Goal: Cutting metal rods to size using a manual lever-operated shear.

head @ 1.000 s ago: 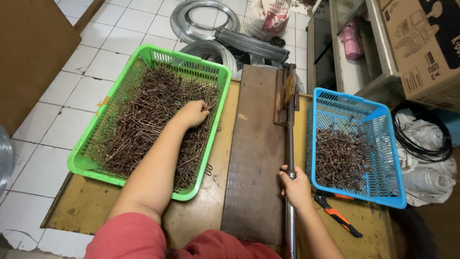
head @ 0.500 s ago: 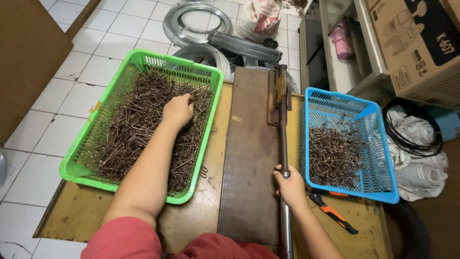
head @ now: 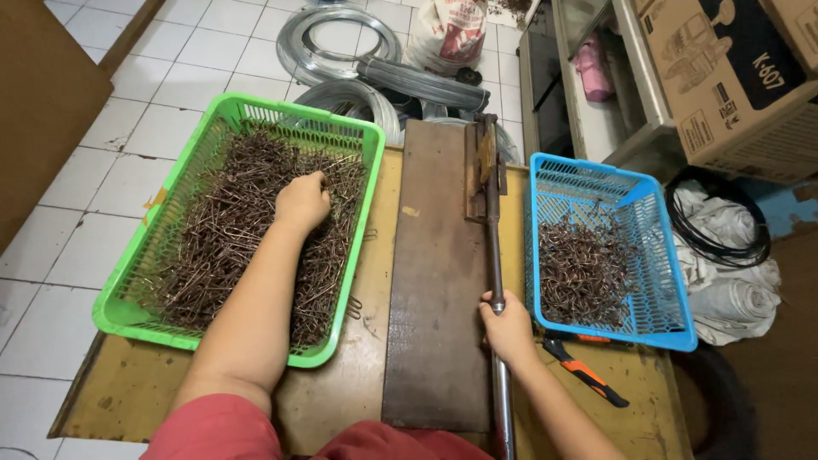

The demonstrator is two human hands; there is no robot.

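My left hand [head: 302, 202] is buried among the long brown bent wire pieces [head: 226, 230] that fill a green plastic basket [head: 128, 315] on the left of the table; its fingers are curled into the pile. My right hand [head: 509, 326] grips the long metal lever handle [head: 495, 255] that runs along the right edge of a rusty brown steel plate [head: 434, 281] in the middle. To the right stands a blue plastic basket [head: 656, 319] holding shorter bent wire pieces [head: 584, 268].
An orange-and-black hand tool [head: 584, 375] lies on the yellow table [head: 128, 392] in front of the blue basket. Coils of grey wire [head: 341, 34] lie on the tiled floor behind. A cardboard box [head: 724, 77], shelving and white cloth with black cable [head: 724, 247] are at the right.
My left hand has drawn back a little within the green basket and closed into the wire pile. My right hand has stayed on the lever handle.
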